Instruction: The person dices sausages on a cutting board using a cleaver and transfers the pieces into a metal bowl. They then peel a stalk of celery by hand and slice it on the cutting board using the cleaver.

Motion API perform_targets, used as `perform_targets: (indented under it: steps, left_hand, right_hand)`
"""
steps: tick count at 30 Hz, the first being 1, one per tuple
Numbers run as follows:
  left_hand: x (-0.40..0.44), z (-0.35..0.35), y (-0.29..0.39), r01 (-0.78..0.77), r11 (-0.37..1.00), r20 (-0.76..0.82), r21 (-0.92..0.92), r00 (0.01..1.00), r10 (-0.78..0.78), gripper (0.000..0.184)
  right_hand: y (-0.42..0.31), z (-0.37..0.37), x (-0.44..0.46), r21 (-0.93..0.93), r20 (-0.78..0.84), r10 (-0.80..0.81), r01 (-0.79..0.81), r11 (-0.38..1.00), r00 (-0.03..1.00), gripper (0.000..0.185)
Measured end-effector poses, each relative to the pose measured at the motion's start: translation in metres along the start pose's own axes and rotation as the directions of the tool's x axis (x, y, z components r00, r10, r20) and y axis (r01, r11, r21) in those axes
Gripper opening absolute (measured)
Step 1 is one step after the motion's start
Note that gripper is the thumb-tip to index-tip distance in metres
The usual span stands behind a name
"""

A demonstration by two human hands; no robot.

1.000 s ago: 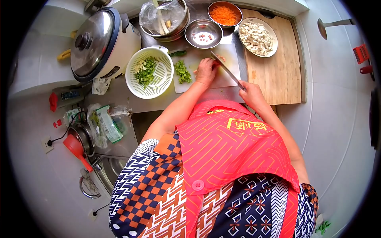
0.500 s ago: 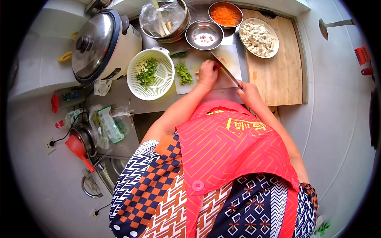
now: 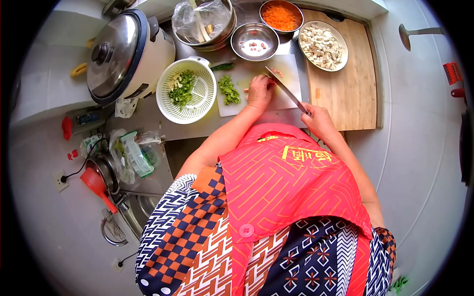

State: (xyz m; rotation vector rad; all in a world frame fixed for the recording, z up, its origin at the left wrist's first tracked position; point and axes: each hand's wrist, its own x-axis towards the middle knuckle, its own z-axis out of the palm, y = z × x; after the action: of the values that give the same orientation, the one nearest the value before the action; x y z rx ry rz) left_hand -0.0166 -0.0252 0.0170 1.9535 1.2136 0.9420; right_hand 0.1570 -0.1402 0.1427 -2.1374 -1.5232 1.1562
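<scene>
My right hand (image 3: 317,120) grips the handle of a knife (image 3: 290,93), its blade slanting up and left over the white cutting board (image 3: 292,63). My left hand (image 3: 260,92) is curled on the board beside the blade, fingers pressed down on pinkish food, mostly hidden beneath them. Small pinkish pieces (image 3: 277,73) lie past the blade near its tip. Left of my left hand sits a pile of chopped greens (image 3: 228,91). A dark green pepper (image 3: 223,66) lies at the board's upper left edge.
A white colander (image 3: 201,93) with chopped greens stands left of the board. Behind are a steel bowl with red bits (image 3: 256,47), a bowl of shredded carrot (image 3: 280,18) and a plate of pale cubes (image 3: 322,45) on a wooden board (image 3: 340,103). A large cooker (image 3: 158,54) stands left.
My right hand has moved slightly right and down, drawing the knife back with it. My left hand stays in nearly the same place on the food.
</scene>
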Motion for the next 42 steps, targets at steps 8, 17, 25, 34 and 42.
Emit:
perform_targets:
  steps: [8, 17, 25, 34, 42]
  left_hand:
    - [0.000, 0.001, -0.005, 0.015, 1.000, 0.028, 0.006, 0.999, -0.015, 0.009]
    - [0.000, -0.007, 0.000, 0.078, 0.996, 0.077, -0.034, 0.994, -0.075, 0.014]
    - [-0.013, -0.044, 0.021, 0.162, 0.974, 0.030, -0.161, 0.987, -0.159, 0.015]
    - [-0.003, -0.112, 0.072, -0.121, 0.992, -0.010, -0.029, 0.993, 0.121, 0.021]
    - [0.043, -0.104, 0.069, -0.349, 0.921, 0.240, 0.170, 0.922, 0.305, 0.028]
  right_hand:
    - [0.007, 0.005, 0.007, -0.023, 0.020, 0.008, -0.008, 1.000, 1.000, 0.040]
    - [0.030, 0.037, 0.013, -0.173, -0.063, -0.024, 0.013, 0.985, 0.998, 0.039]
    - [0.023, 0.033, 0.001, -0.165, -0.080, -0.099, 0.085, 0.983, 0.992, 0.041]
    - [0.008, 0.004, -0.016, -0.269, -0.146, -0.285, 0.239, 0.933, 0.947, 0.048]
    - [-0.014, -0.012, 0.017, -0.504, -0.186, -0.504, 0.358, 0.786, 0.844, 0.047]
